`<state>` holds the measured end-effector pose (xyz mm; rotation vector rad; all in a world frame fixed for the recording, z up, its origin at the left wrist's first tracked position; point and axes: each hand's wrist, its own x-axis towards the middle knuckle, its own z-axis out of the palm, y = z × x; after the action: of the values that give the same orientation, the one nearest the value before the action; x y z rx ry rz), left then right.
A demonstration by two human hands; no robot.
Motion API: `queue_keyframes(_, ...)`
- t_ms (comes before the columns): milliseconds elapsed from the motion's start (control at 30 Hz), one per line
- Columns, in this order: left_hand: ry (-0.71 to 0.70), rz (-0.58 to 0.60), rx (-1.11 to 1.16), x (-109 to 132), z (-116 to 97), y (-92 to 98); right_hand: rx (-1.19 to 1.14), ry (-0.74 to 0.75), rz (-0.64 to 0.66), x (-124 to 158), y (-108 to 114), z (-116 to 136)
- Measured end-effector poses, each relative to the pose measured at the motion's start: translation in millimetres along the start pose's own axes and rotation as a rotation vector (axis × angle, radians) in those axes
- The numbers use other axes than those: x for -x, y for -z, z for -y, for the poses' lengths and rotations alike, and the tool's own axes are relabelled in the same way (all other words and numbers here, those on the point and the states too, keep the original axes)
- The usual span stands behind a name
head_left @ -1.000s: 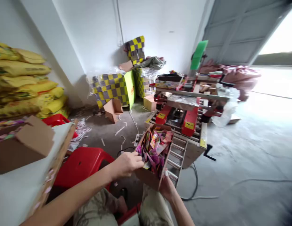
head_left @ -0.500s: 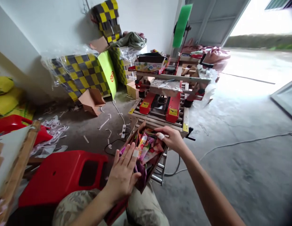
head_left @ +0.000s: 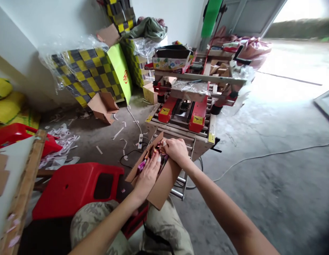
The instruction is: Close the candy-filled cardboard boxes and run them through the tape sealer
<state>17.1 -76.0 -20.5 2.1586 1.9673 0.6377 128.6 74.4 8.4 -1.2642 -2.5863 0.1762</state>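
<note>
A small cardboard box (head_left: 165, 184) full of snack packets stands tilted above my knees, at the near end of the roller conveyor. Colourful wrappers (head_left: 141, 166) show between my hands and the box's left flap. My left hand (head_left: 148, 174) lies flat on the packets with its fingers stretched forward. At the far end of the box, my right hand (head_left: 177, 151) presses on the packets, its fingers bent a little and their tips partly hidden. White tape wraps a finger on each hand. The right flap slopes beside my right wrist.
A red-railed box-sealing machine (head_left: 197, 117) stands ahead, with an open printed carton (head_left: 171, 58) on top. At left are a red plastic stool (head_left: 76, 187) and a wood-edged board (head_left: 28, 187). Wrapped checkered cartons (head_left: 87, 76) stack by the wall. Cables and paper strips lie on the floor.
My left hand has moved forward and deeper onto the packets. My right hand has shifted from the box's right rim inward over the contents. The plain brown right flap now shows.
</note>
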Motion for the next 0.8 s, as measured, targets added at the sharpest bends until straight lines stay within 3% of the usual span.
queue_keyframes(100, 0.043, 0.004, 0.422, -2.2, 6.2, 17.9, 0.007, -0.02, -0.033, -2.2, -4.0, -2.0)
queue_keyframes(167, 0.035, 0.036, 0.565, -2.5, 5.1, 24.4, 0.013, -0.033, -0.054, -0.7, -0.6, -3.4)
queue_keyframes(267, -0.026, 0.015, 0.376, -0.2, -1.4, 19.0, 0.017, -0.075, -0.137, 13.8, 4.9, 3.8)
queue_keyframes(400, -0.002, -0.12, 0.214, 5.3, -3.4, -1.3, -0.052, -0.204, -0.312, 61.8, -4.9, 33.6)
queue_keyframes(533, -0.039, -0.245, 0.33, 15.1, -6.2, -3.4, -0.033, -0.131, -0.178, 99.9, -17.9, 58.6)
queue_keyframes(600, -0.055, -0.341, 0.4, 21.8, -15.4, 12.8, -0.03, -0.105, -0.129, 103.8, -17.1, 61.8)
queue_keyframes(700, -0.129, -0.472, 0.35, 26.6, -24.4, 59.1, -0.029, -0.091, -0.099, 99.9, -11.2, 60.3)
queue_keyframes(800, -0.121, -0.591, 0.272, 12.5, -3.3, 101.6, -0.019, -0.1, -0.073, 95.9, -7.0, 60.3)
